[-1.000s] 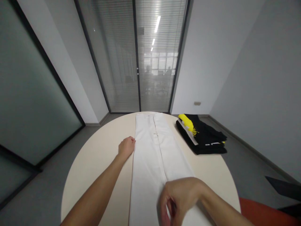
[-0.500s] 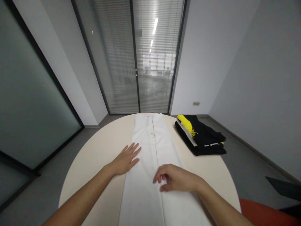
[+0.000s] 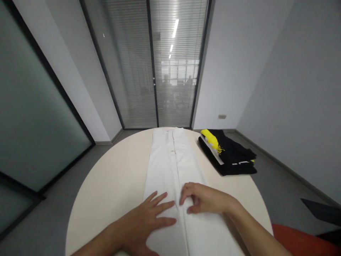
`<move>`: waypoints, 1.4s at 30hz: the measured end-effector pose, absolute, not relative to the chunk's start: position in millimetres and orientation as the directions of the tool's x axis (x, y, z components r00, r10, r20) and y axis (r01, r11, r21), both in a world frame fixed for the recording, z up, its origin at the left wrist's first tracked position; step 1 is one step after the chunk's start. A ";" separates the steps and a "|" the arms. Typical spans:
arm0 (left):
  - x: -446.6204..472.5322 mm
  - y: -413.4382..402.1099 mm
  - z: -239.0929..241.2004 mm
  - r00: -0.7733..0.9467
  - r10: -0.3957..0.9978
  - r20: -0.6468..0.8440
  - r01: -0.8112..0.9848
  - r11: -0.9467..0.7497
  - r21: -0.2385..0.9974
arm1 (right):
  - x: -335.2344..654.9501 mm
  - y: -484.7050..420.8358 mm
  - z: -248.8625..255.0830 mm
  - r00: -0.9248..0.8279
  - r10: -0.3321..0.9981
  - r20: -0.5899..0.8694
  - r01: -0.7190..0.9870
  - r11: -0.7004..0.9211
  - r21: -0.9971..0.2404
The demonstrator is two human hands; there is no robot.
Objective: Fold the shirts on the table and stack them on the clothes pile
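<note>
White trousers lie flat and lengthwise on a round cream table, their two long halves side by side along a seam running down the middle. My left hand is spread over the left half near me, with its fingertips close to that seam. On the right half rests my right hand. Its fingers are curled near the seam, and a gap shows between them and the thumb. No fabric is pinched in either hand. The near end of the trousers runs out of view at the bottom.
Folded black clothes with a yellow piece lie stacked at the table's right edge. An orange chair seat stands at lower right. Beyond the table are a glass partition with blinds and a wall.
My left hand has come back toward me and right, from the left edge of the trousers onto their left half. My right hand has shifted slightly right and away.
</note>
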State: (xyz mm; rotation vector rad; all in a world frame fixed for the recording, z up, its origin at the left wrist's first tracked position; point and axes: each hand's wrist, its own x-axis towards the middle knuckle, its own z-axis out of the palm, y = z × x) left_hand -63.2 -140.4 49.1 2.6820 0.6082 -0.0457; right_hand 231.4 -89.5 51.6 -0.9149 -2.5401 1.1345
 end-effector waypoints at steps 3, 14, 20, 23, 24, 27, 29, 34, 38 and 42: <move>-61.9 -140.3 52.4 0.906 0.409 -0.113 0.420 -0.829 0.368 | 235.3 -90.2 57.2 -0.757 0.651 -0.048 0.495 0.524 -0.693; -47.0 -163.5 44.7 0.944 0.330 -0.015 0.320 -0.903 0.285 | 221.0 -79.3 26.4 -0.514 0.843 -0.159 0.824 0.433 -0.366; -47.1 -154.1 54.1 0.944 0.322 -0.068 0.324 -0.875 0.359 | 210.4 -59.9 24.0 -0.482 0.850 -0.211 0.856 0.405 -0.322; -43.7 -161.8 40.2 0.954 0.301 0.013 0.283 -0.909 0.307 | 209.0 -56.3 27.2 -0.473 0.854 -0.215 0.863 0.401 -0.307; -42.0 -165.4 33.2 0.951 0.306 0.049 0.279 -0.913 0.298 | 209.3 -56.2 27.4 -0.475 0.855 -0.207 0.861 0.404 -0.308; -37.7 -174.8 11.0 0.945 0.304 0.123 0.259 -0.921 0.289 | 211.5 -57.6 26.7 -0.486 0.857 -0.168 0.847 0.416 -0.331; -36.8 -178.5 0.9 0.954 0.274 0.120 0.242 -0.943 0.229 | 213.5 -58.7 26.7 -0.490 0.858 -0.155 0.837 0.413 -0.359; -39.7 -178.1 10.8 0.962 0.271 0.039 0.263 -0.955 0.135 | 220.4 -61.4 34.1 -0.549 0.835 -0.046 0.757 0.473 -0.450; -41.5 -166.6 44.9 0.892 0.448 -0.064 0.431 -0.798 0.420 | 228.3 -66.5 44.5 -0.626 0.779 0.041 0.589 0.507 -0.630; -39.9 -148.5 71.1 0.746 0.647 -0.160 0.578 -0.508 0.639 | 240.1 -73.6 54.6 -0.743 0.617 -0.260 0.491 0.239 -0.837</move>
